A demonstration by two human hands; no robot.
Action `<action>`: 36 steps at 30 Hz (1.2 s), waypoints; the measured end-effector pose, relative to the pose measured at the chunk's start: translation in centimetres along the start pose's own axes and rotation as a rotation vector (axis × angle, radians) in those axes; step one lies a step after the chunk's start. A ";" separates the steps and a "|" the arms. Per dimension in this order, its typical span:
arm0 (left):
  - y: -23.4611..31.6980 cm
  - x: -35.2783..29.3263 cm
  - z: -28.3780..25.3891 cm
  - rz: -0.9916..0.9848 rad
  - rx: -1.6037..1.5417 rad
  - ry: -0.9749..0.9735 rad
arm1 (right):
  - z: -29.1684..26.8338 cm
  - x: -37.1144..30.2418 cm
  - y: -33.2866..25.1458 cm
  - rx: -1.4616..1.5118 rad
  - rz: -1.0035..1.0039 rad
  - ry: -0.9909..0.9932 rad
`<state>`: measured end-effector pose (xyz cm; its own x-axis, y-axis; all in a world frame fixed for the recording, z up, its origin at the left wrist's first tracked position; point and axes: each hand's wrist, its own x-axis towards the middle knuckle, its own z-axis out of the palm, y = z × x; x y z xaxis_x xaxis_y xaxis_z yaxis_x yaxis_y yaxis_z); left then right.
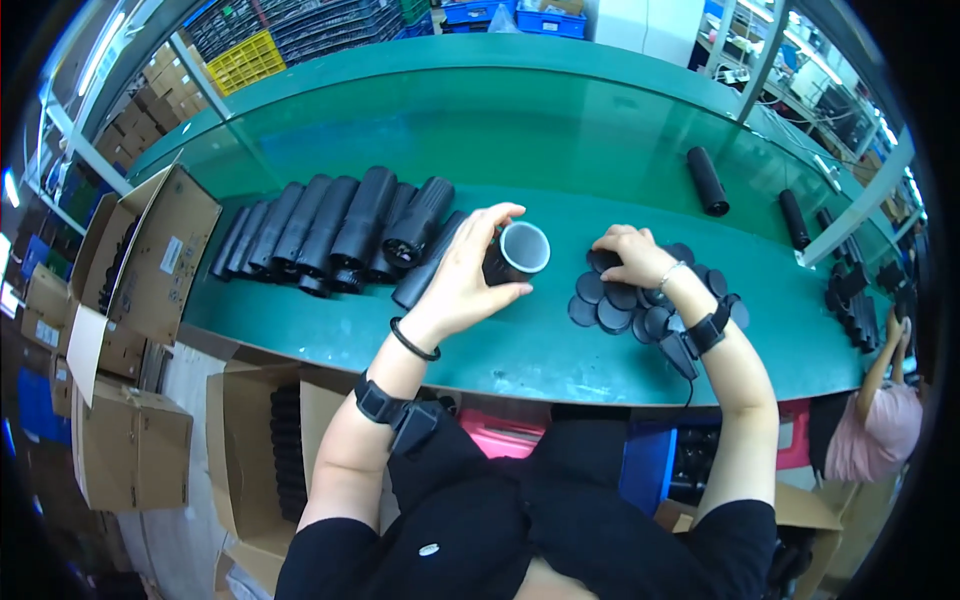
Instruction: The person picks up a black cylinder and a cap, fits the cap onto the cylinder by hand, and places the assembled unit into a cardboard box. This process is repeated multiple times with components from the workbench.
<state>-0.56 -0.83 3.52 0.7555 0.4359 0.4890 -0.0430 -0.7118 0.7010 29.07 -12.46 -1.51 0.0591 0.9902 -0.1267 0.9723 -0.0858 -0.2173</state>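
My left hand (468,268) curls around a short black tube (497,268), thumb on the near side and fingers on the far side. The tube's round, pale grey open end faces up and to the right. Over a heap of black round caps (613,312), my right hand (637,258) has its fingers bent down onto a dark cap (604,260) at the heap's far left edge. Its fingertips are partly hidden. Just left of my left hand, a row of black ribbed cylinders (330,225) lies on the green bench (490,355).
Two black cylinders lie apart at the far right, one of them (707,182) nearer the middle. A cardboard box (185,255) stands at the bench's left end; another box (235,450) sits below the front edge. At right, a person in pink (880,430) handles black parts.
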 end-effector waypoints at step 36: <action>0.6 -4.7 -4.8 -0.003 0.121 -0.015 | -7.6 -1.1 -17.1 0.329 -0.500 -0.117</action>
<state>-7.27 -0.69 4.17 0.7652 0.4307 0.4784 0.0378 -0.7720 0.6345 14.12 -11.25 9.72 -0.4301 0.9021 -0.0338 0.7537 0.3382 -0.5635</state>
